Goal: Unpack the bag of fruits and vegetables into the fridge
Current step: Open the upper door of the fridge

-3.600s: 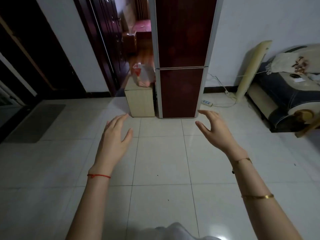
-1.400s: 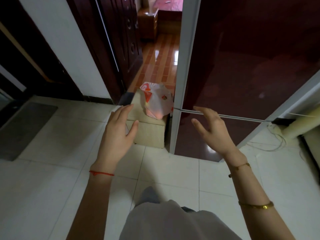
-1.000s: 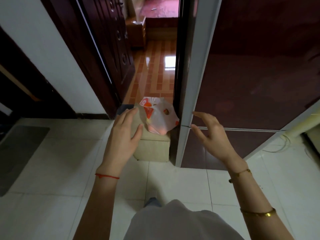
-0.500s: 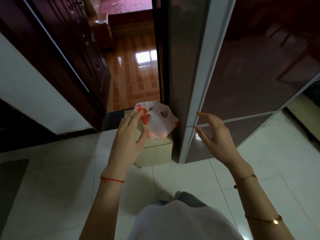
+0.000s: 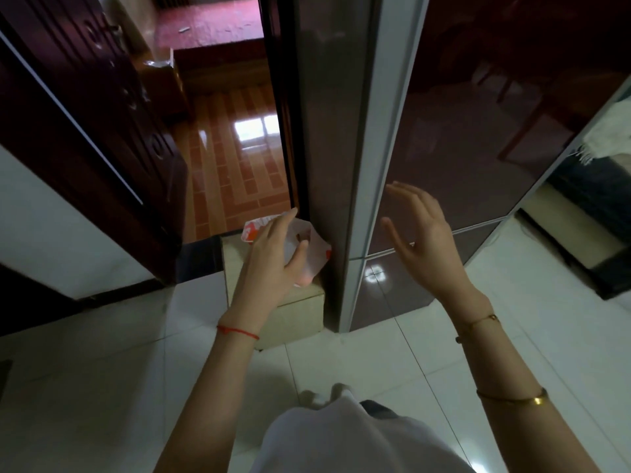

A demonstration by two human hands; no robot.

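Fruit-and-vegetable bag (image 5: 316,250), a thin white plastic one with red-orange print, is seen resting on top of a low beige cabinet (image 5: 297,312) that stands on the floor, pressed against the left side of the fridge (image 5: 461,158). The left hand (image 5: 269,268) is held over the bag with fingers spread and thumb out; its fingertips are reaching the bag's upper edge, though whether plastic is actually being gripped cannot be told. A red string is worn on that wrist. The right hand (image 5: 423,244) is held open and empty in front of the fridge, palm turned inward, near the seam between the upper and lower doors, both of which are closed. Gold bangles are worn on the right forearm. Glossy dark-red fridge doors are framed by a pale strip. White floor tiles (image 5: 102,387) are visible below, and an open doorway with a reddish wooden floor (image 5: 235,158) is seen behind the cabinet.
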